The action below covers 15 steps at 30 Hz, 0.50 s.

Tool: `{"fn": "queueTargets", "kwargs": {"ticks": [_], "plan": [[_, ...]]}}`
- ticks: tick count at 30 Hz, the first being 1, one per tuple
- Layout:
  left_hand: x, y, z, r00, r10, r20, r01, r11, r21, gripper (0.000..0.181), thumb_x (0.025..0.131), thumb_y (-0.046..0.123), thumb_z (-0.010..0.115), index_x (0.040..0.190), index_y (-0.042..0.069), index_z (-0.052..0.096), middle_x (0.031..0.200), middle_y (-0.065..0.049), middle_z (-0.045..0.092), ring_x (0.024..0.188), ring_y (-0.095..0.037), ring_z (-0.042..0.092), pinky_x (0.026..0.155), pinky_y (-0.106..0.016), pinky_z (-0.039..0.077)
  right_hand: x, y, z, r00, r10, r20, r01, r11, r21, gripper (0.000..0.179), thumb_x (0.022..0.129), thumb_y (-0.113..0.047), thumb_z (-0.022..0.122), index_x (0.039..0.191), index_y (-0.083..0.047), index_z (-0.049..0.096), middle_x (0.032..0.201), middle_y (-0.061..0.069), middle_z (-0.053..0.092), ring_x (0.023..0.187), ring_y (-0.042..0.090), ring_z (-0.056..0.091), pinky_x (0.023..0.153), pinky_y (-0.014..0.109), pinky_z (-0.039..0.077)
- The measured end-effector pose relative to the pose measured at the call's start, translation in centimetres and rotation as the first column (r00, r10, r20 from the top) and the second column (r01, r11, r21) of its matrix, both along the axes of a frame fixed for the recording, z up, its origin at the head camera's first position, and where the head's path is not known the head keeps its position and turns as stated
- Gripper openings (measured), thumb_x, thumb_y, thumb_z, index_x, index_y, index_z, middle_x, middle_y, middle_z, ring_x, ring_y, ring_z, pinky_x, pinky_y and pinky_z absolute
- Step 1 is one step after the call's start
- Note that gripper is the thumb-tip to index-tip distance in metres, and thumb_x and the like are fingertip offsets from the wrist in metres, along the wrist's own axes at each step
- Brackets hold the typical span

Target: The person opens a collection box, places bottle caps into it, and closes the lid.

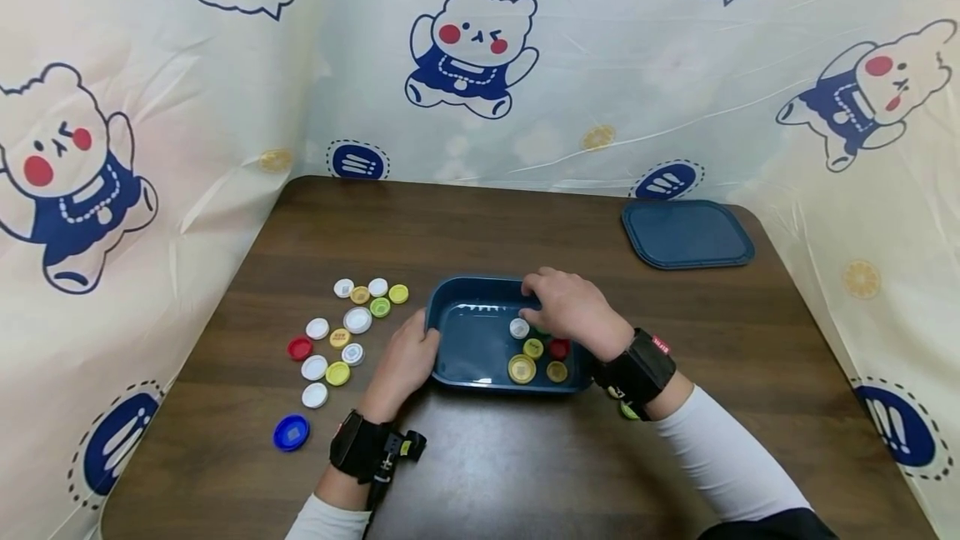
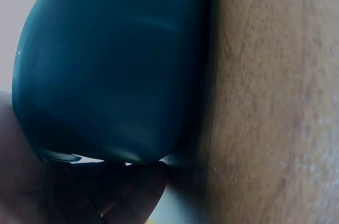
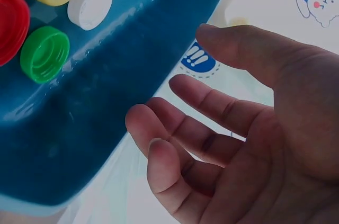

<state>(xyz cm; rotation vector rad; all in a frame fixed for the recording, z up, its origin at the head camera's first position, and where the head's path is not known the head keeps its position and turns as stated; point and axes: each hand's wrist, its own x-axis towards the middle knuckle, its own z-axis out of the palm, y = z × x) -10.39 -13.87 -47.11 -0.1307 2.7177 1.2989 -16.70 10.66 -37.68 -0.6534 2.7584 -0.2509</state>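
Note:
A dark blue plastic container sits on the table in front of me in the head view. My left hand grips its left end, fingers around the outer wall in the left wrist view. Over the container's back right part is my right hand, its fingers loosely bent with nothing between them in the right wrist view. Inside lie a white bottle cap, a red cap, several yellow ones and a green cap, which the right hand mostly hides in the head view.
Left of the container several loose bottle caps are spread, among them a blue cap, a red one and a white one. A blue lid lies at the back right. Another green cap shows partly under my right wrist.

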Motion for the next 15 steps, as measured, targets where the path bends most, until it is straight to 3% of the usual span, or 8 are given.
{"fn": "queueTargets", "kwargs": {"ticks": [7,15], "plan": [[-0.1,-0.1,0.0,1.000,-0.001,-0.002,0.001,1.000,-0.004,0.045,0.103,0.018,0.036,0.144,0.002,0.048,0.135,-0.015,0.056,0.114,-0.030,0.052,0.099,-0.051,0.043,0.1,1.6,0.5,0.999,-0.024,-0.025,0.023,0.999,-0.041,0.040,0.095,-0.035,0.072,0.125,-0.010,0.066,0.121,0.010,0.064,0.094,0.024,0.061,0.081,0.042,0.054],[0.0,0.1,0.1,1.000,0.000,-0.010,0.000,1.000,-0.007,0.041,0.104,0.018,0.037,0.139,0.002,0.050,0.129,-0.015,0.057,0.108,-0.030,0.052,0.093,-0.049,0.044,0.3,5.2,0.6,0.994,-0.112,-0.019,0.109,0.989,-0.100,0.047,0.095,-0.033,0.070,0.132,-0.007,0.061,0.125,0.015,0.064,0.107,0.029,0.063,0.087,0.047,0.054]]}}
